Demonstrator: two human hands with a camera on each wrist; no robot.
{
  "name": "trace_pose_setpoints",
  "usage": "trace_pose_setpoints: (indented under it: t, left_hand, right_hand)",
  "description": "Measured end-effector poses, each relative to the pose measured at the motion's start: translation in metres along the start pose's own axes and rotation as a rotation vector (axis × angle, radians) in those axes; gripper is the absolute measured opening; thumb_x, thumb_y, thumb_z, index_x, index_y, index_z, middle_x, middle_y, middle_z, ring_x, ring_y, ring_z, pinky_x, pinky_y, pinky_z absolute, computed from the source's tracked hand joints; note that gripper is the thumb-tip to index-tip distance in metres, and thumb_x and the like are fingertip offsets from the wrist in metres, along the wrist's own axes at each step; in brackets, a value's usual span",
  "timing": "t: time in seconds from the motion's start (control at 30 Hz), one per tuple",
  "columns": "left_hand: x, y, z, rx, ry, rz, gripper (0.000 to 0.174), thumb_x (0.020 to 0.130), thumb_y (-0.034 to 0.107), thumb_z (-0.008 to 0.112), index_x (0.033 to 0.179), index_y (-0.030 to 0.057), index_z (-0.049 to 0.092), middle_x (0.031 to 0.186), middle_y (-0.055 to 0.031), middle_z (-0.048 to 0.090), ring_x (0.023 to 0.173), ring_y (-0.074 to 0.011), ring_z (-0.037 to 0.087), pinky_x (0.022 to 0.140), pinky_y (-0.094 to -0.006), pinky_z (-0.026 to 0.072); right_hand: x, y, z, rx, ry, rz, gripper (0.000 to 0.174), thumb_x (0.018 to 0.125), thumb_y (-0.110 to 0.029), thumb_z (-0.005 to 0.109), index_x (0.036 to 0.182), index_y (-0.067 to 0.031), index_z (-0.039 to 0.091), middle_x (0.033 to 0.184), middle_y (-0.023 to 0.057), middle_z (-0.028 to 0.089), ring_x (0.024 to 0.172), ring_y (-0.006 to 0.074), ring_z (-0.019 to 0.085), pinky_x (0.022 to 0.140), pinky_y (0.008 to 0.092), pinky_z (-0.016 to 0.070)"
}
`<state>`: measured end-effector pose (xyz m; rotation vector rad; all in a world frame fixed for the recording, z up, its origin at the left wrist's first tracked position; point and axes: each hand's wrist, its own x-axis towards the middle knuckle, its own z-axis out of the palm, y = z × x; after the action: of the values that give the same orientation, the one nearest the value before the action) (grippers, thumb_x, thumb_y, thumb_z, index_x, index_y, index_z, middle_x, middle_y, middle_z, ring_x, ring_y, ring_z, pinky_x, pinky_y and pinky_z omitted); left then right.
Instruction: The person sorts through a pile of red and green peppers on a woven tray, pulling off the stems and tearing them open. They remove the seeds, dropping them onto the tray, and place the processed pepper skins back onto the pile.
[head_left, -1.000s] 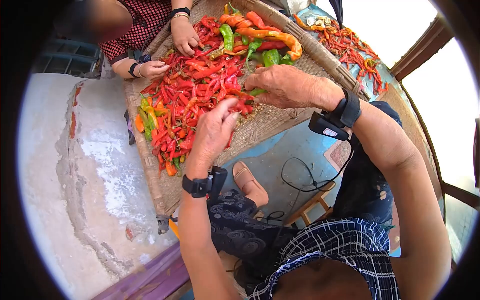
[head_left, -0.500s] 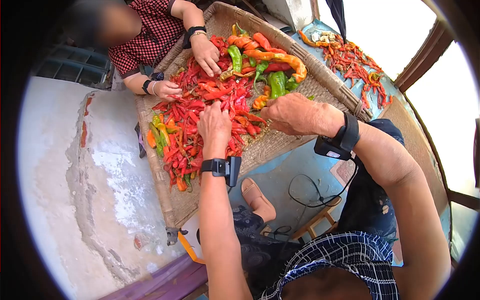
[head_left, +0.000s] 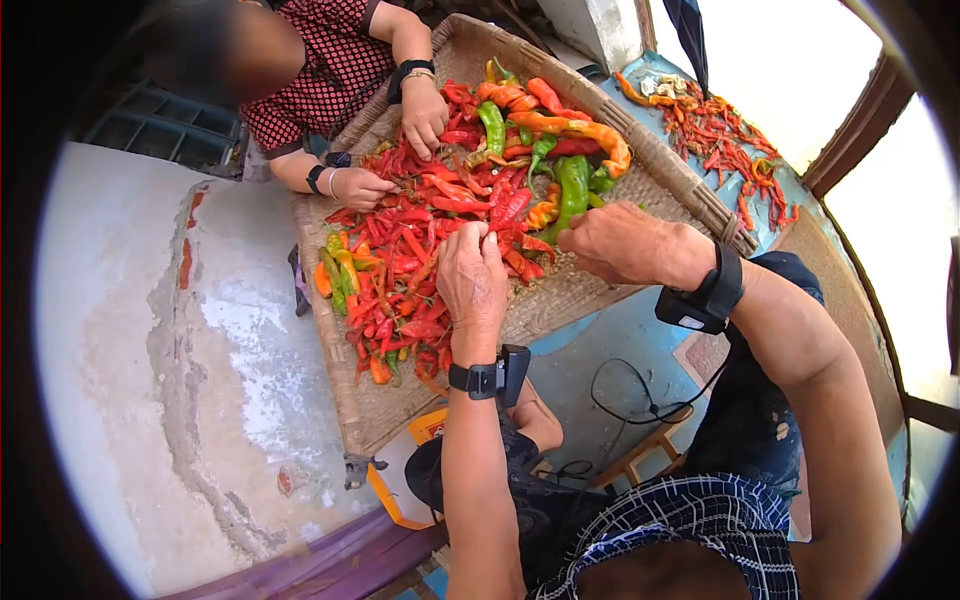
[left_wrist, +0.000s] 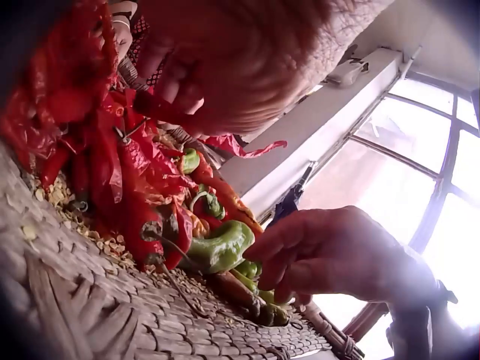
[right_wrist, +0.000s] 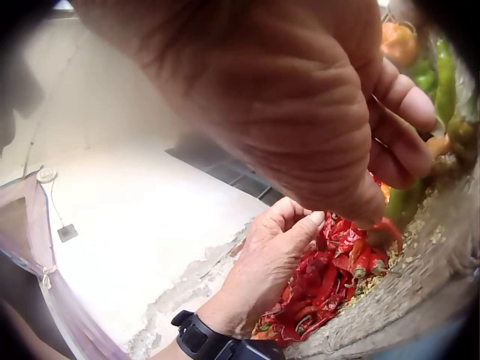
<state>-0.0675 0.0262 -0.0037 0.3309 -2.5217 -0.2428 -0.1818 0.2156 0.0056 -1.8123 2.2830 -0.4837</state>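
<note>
In the head view, a long green pepper [head_left: 572, 188] lies just ahead of the right hand [head_left: 625, 245], its long axis running roughly away from the wearer and its near end beside those fingertips; the left hand [head_left: 472, 278] is farther from it, over the near edge of the red peppers [head_left: 415, 243], which spread ahead and to its left. In the left wrist view, the left fingers curl down close to red skins, but whether they pinch one I cannot tell; beyond, the right fingers hang bent just beside a green pepper. In the right wrist view, a gap shows between the right thumb and loosely bent fingers, with nothing evidently gripped; the left thumb and forefinger nearly meet above the reds.
</note>
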Motion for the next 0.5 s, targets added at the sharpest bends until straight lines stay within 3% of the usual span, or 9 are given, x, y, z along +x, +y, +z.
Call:
trace_pose_setpoints:
  t: [0.07,0.13,0.23,0.27,0.3,0.37,0.47,0.5]
  left_hand:
    - [0.002,-0.005,-0.004,-0.166,-0.04,-0.109,0.01,0.093,0.012,0.06,0.094,0.0018,0.059,0.076,-0.0085,0.065,0.063,-0.0175,0.062,0.059,-0.0315,0.0488]
    - [0.011,-0.005,-0.015,-0.211,-0.086,-0.13,0.012,0.093,0.013,0.061,0.095,0.0015,0.06,0.075,-0.0084,0.065,0.064,-0.0151,0.061,0.06,-0.0307,0.0494]
    - [0.042,-0.026,-0.027,-0.115,-0.04,-0.013,0.013,0.092,0.013,0.062,0.098,0.0007,0.063,0.077,-0.009,0.067,0.067,-0.0141,0.063,0.062,-0.03,0.0507]
    - [0.057,-0.045,-0.029,-0.069,0.005,0.015,0.017,0.092,0.013,0.062,0.102,-0.0003,0.062,0.079,-0.0104,0.068,0.067,-0.015,0.063,0.063,-0.0307,0.0507]
    - [0.072,-0.067,-0.029,-0.167,0.093,-0.04,0.023,0.093,0.013,0.06,0.112,-0.0005,0.06,0.092,-0.014,0.067,0.071,-0.0171,0.064,0.067,-0.0315,0.0511]
    - [0.091,-0.092,-0.038,0.034,0.355,0.067,0.034,0.091,0.012,0.061,0.122,0.0008,0.056,0.114,-0.0175,0.061,0.082,-0.0217,0.065,0.077,-0.0347,0.0516]
    - [0.077,-0.087,-0.035,0.199,0.213,-0.004,0.034,0.09,0.014,0.062,0.121,0.0025,0.057,0.109,-0.0159,0.063,0.084,-0.0234,0.066,0.079,-0.0357,0.0518]
    - [0.065,-0.075,-0.027,0.04,0.012,-0.04,0.029,0.09,0.016,0.062,0.116,0.004,0.061,0.104,-0.0153,0.065,0.085,-0.0253,0.065,0.078,-0.036,0.0516]
  right_hand:
    - [-0.002,0.0,-0.001,-0.004,-0.008,0.012,0.021,0.087,-0.019,0.062,0.091,0.0,0.055,0.081,0.0176,0.064,0.079,0.0377,0.065,0.068,0.0458,0.0532]
    - [-0.002,-0.001,-0.002,-0.015,-0.048,0.024,0.02,0.087,-0.018,0.062,0.092,-0.0004,0.055,0.082,0.0173,0.063,0.078,0.0377,0.065,0.069,0.0457,0.0535]
    - [-0.003,0.004,0.005,-0.026,-0.012,-0.008,0.02,0.087,-0.018,0.062,0.093,-0.0004,0.055,0.081,0.0172,0.062,0.078,0.037,0.066,0.067,0.0454,0.0538]
    - [-0.004,0.003,0.003,-0.022,-0.018,-0.006,0.02,0.087,-0.018,0.062,0.093,-0.0004,0.055,0.081,0.0172,0.062,0.078,0.037,0.066,0.067,0.0454,0.0538]
    - [-0.005,0.001,0.0,-0.041,-0.044,0.003,0.019,0.087,-0.017,0.061,0.093,-0.0001,0.055,0.08,0.0171,0.062,0.077,0.0365,0.066,0.067,0.0451,0.0539]
    - [-0.005,0.001,0.0,-0.056,-0.072,0.014,0.019,0.087,-0.016,0.061,0.093,0.0002,0.054,0.08,0.0171,0.061,0.077,0.0361,0.066,0.066,0.0449,0.054]
    - [-0.006,0.005,0.002,-0.049,-0.063,0.002,0.016,0.088,-0.014,0.059,0.092,0.0008,0.054,0.08,0.017,0.061,0.076,0.0352,0.066,0.065,0.0444,0.0541]
    - [-0.005,0.004,0.001,-0.066,-0.075,0.019,0.016,0.088,-0.014,0.059,0.092,0.001,0.054,0.081,0.017,0.061,0.077,0.035,0.066,0.065,0.0443,0.0541]
